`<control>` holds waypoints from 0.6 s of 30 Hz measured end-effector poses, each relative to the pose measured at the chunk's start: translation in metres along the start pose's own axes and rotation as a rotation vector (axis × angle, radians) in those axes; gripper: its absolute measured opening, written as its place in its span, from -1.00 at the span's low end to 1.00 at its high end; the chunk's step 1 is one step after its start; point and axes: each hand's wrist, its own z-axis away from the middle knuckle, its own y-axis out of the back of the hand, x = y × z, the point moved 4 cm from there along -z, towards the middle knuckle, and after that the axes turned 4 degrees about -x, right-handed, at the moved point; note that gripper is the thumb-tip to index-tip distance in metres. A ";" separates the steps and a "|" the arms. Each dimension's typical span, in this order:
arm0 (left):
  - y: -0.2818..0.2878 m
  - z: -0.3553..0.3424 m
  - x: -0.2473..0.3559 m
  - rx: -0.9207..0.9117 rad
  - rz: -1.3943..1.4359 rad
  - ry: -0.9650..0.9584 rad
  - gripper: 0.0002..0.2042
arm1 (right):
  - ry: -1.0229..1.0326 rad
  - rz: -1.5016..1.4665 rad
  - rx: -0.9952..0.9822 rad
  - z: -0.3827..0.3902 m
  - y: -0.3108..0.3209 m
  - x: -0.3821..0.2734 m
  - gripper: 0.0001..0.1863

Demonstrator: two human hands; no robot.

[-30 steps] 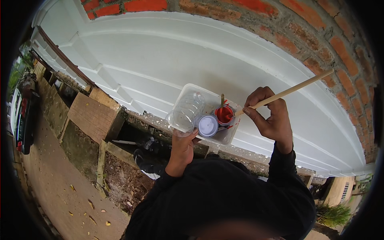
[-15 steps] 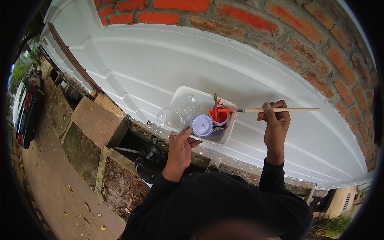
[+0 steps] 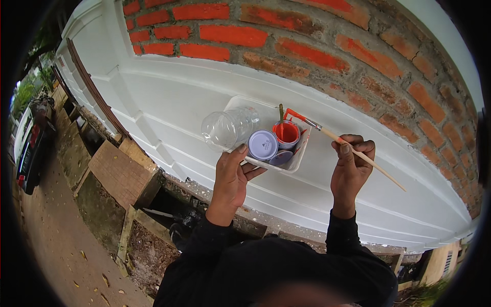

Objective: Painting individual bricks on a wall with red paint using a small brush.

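Note:
My left hand (image 3: 230,179) grips the near edge of a white plastic tray (image 3: 303,152), thumb beside a closed can with a lavender top (image 3: 263,145). In the tray, an open can of red-orange paint (image 3: 288,134) has a thin stick (image 3: 281,113) standing in it, and a loose round lid (image 3: 281,157) leans below. A clear plastic bottle (image 3: 225,130) lies over the tray's left side. My right hand (image 3: 353,166) pinches a long wooden-handled paintbrush (image 3: 329,134). Its red-orange, paint-covered bristles are above the far rim of the open can.
Beyond the tray is a white moulded wall (image 3: 184,97), topped by brickwork (image 3: 232,35) with some bricks painted bright red-orange. A dark gap (image 3: 174,197) and a broken concrete edge run along its foot. A paved path (image 3: 66,225) and a parked car (image 3: 36,143) are at left.
The paintbrush has swung from level to slanting, its bristles rising from the open can's edge toward the far side and its handle end dropping. The view now takes in more brickwork.

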 end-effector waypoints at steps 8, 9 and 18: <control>-0.024 -0.015 0.023 -0.089 0.004 0.011 -0.62 | 0.326 0.170 -0.131 -0.032 -0.022 -0.019 -0.73; -0.026 -0.017 0.025 -0.094 0.007 0.013 -0.62 | 0.382 0.223 -0.155 -0.036 -0.025 -0.021 -0.73; -0.047 -0.023 0.060 -0.129 -0.014 -0.036 -0.54 | 0.403 0.238 -0.162 -0.070 -0.052 -0.031 -0.74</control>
